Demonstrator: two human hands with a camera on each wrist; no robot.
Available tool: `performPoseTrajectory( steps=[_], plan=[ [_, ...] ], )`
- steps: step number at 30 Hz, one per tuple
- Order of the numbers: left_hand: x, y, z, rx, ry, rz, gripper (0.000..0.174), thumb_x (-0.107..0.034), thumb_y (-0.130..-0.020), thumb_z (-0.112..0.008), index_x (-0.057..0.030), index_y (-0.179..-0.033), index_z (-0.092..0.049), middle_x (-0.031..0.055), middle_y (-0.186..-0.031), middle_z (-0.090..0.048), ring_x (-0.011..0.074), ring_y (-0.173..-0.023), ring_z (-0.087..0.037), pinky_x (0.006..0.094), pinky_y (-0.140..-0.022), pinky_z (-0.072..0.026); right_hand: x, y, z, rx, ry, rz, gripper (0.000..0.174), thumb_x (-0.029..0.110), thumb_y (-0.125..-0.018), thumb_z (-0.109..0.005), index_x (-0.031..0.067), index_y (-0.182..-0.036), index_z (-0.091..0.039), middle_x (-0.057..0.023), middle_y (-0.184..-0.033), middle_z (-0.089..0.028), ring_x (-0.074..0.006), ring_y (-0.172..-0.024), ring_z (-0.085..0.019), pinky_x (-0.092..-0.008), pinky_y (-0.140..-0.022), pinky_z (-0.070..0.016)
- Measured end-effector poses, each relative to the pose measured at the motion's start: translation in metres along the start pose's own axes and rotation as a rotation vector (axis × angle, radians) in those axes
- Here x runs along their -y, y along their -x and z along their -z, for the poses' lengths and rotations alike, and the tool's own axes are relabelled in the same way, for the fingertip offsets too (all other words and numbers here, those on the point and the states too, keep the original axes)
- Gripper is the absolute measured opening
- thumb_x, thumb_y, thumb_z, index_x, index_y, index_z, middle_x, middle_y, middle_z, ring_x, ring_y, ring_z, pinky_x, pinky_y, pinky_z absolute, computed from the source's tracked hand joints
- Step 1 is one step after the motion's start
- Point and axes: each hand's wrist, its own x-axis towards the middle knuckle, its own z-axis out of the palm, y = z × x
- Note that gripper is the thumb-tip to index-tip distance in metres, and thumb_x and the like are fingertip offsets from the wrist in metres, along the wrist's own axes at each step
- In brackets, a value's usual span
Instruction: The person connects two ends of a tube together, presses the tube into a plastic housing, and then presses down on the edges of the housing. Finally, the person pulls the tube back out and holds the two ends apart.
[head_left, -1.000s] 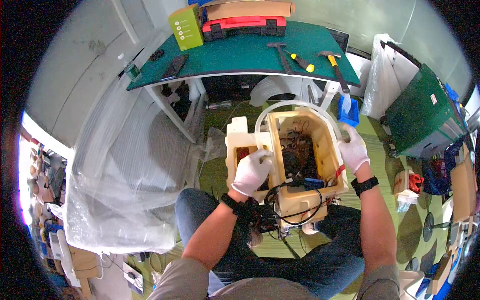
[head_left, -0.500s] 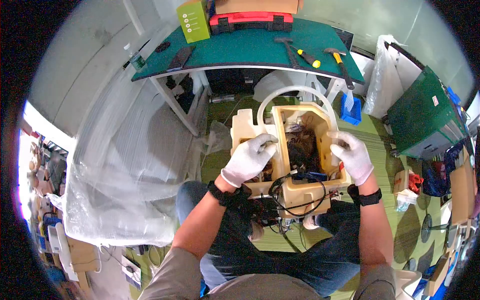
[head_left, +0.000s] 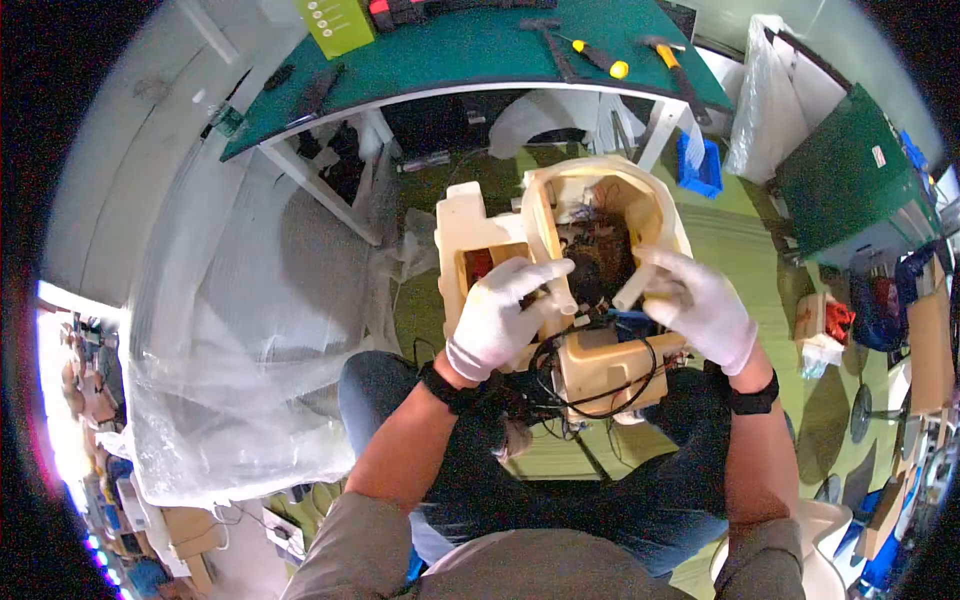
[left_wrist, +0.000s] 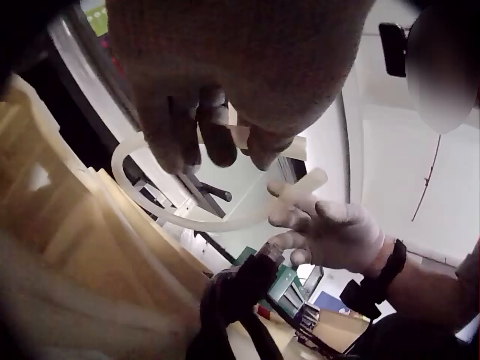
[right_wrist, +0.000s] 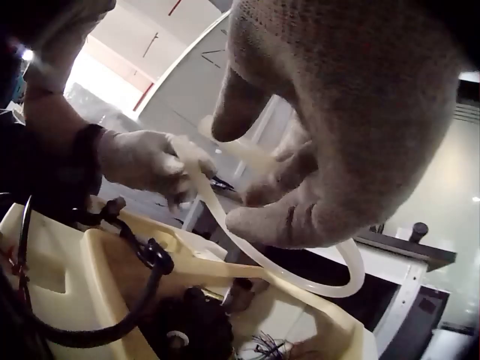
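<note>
A translucent white hose (head_left: 630, 290) is bent into a loop above a cream plastic housing (head_left: 462, 215). White-gloved, my left hand (head_left: 505, 315) pinches the hose close to one end, between thumb and fingers. My right hand (head_left: 700, 310), also gloved, grips the other end, which sticks out past the fingertips. The two cut ends point towards me, a short gap apart, over the housing's near part. In the left wrist view the hose (left_wrist: 202, 224) curves from one hand round to the other. The right wrist view shows its bend (right_wrist: 346, 281) above the housing wall.
Black cables (head_left: 600, 405) hang over the housing's near side, with wiring (head_left: 605, 235) inside. Beyond stands a green-topped table (head_left: 450, 65) with hammers and a yellow-black screwdriver (head_left: 600, 58). A blue bin (head_left: 699, 165) is on the floor; plastic-wrapped sheets (head_left: 250, 350) stand at left.
Both hands have come inward over the housing, drawing the hose ends close together. Earlier the hose arched wide around the housing's far side. The head view has also shifted.
</note>
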Motion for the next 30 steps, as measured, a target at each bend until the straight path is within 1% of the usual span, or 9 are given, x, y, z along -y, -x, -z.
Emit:
performPoseTrajectory(
  steps=[2,6,10,12,16,20,23,27,30],
  plan=[
    [0.002,-0.002,-0.001,0.067,-0.18,-0.064,0.041,-0.011,-0.07,-0.084,-0.0124,-0.11,-0.075,0.0084,-0.098,-0.068,0.0255,-0.084,-0.064,0.0366,-0.074,-0.0514,0.0,0.001,-0.01,-0.008,0.16,0.111,0.047,0.006,-0.082,-0.075,0.0085,-0.127,-0.065,-0.0109,-0.106,-0.074,-0.0193,-0.09,-0.072,-0.031,-0.082,-0.0579],
    [-0.011,-0.008,0.001,-0.115,-0.28,-0.265,0.038,-0.022,-0.058,-0.09,-0.0175,-0.093,-0.078,0.0045,-0.097,-0.067,0.0258,-0.087,-0.062,0.0446,-0.077,-0.0483,0.001,-0.002,-0.015,-0.044,0.347,0.144,0.038,0.013,-0.079,-0.082,0.0112,-0.116,-0.072,-0.0105,-0.098,-0.074,-0.0178,-0.078,-0.071,-0.0305,-0.071,-0.058],
    [0.008,-0.008,-0.005,-0.044,-0.127,-0.308,0.035,-0.025,-0.063,-0.088,-0.0144,-0.094,-0.075,0.0061,-0.092,-0.067,0.0282,-0.083,-0.063,0.0414,-0.073,-0.0482,0.004,-0.001,-0.014,-0.13,0.28,0.189,0.036,0.014,-0.076,-0.083,0.0114,-0.11,-0.073,-0.0102,-0.093,-0.073,-0.0201,-0.069,-0.068,-0.0318,-0.066,-0.0561],
    [0.01,-0.008,0.0,0.101,-0.065,-0.287,0.034,-0.028,-0.071,-0.085,-0.0122,-0.098,-0.074,0.0079,-0.088,-0.067,0.0301,-0.081,-0.063,0.0406,-0.072,-0.0483,0.013,0.0,-0.014,-0.152,0.34,0.225,0.035,0.014,-0.075,-0.083,0.0111,-0.108,-0.073,-0.0098,-0.089,-0.072,-0.0224,-0.071,-0.067,-0.0339,-0.067,-0.0553],
    [-0.004,-0.007,0.008,0.068,-0.012,-0.244,0.031,-0.028,-0.085,-0.075,-0.0069,-0.107,-0.069,0.0097,-0.089,-0.071,0.0337,-0.08,-0.066,0.0435,-0.07,-0.0513,0.029,0.004,-0.018,-0.219,0.456,0.276,0.034,0.014,-0.071,-0.084,0.0106,-0.103,-0.074,-0.0088,-0.09,-0.07,-0.0269,-0.081,-0.066,-0.0382,-0.072,-0.0538],
    [-0.011,-0.007,0.012,0.016,0.066,-0.253,0.031,-0.028,-0.088,-0.074,-0.0062,-0.109,-0.069,0.0111,-0.088,-0.071,0.0337,-0.079,-0.068,0.0427,-0.069,-0.0528,0.04,0.007,-0.019,-0.254,0.621,0.38,0.033,0.013,-0.067,-0.085,0.0105,-0.098,-0.073,-0.0095,-0.103,-0.068,-0.0291,-0.095,-0.064,-0.0407,-0.081,-0.052],
    [-0.014,-0.007,0.013,-0.008,0.082,-0.254,0.03,-0.027,-0.088,-0.074,-0.0059,-0.108,-0.07,0.0116,-0.085,-0.071,0.0333,-0.077,-0.068,0.0416,-0.068,-0.0531,0.031,0.005,-0.026,-0.271,0.441,0.436,0.029,0.011,-0.069,-0.084,0.0079,-0.094,-0.07,-0.0106,-0.102,-0.068,-0.0296,-0.095,-0.065,-0.0409,-0.083,-0.0514],
    [-0.011,-0.003,0.012,-0.002,0.027,-0.26,0.034,-0.034,-0.091,-0.07,-0.0057,-0.11,-0.071,0.0108,-0.082,-0.069,0.031,-0.072,-0.065,0.0397,-0.066,-0.0507,0.019,0.006,-0.029,-0.15,0.313,0.298,0.024,0.008,-0.073,-0.08,0.0063,-0.094,-0.069,-0.0113,-0.095,-0.069,-0.0309,-0.09,-0.065,-0.0402,-0.08,-0.0521],
    [-0.006,-0.002,0.009,-0.012,0.032,-0.258,0.036,-0.036,-0.091,-0.07,-0.0058,-0.111,-0.071,0.0102,-0.081,-0.068,0.0294,-0.07,-0.064,0.0387,-0.066,-0.0495,0.024,0.002,-0.026,-0.193,0.396,0.438,0.024,0.008,-0.074,-0.08,0.0062,-0.097,-0.072,-0.0109,-0.088,-0.068,-0.0316,-0.083,-0.064,-0.0403,-0.075,-0.0519]
  ],
)
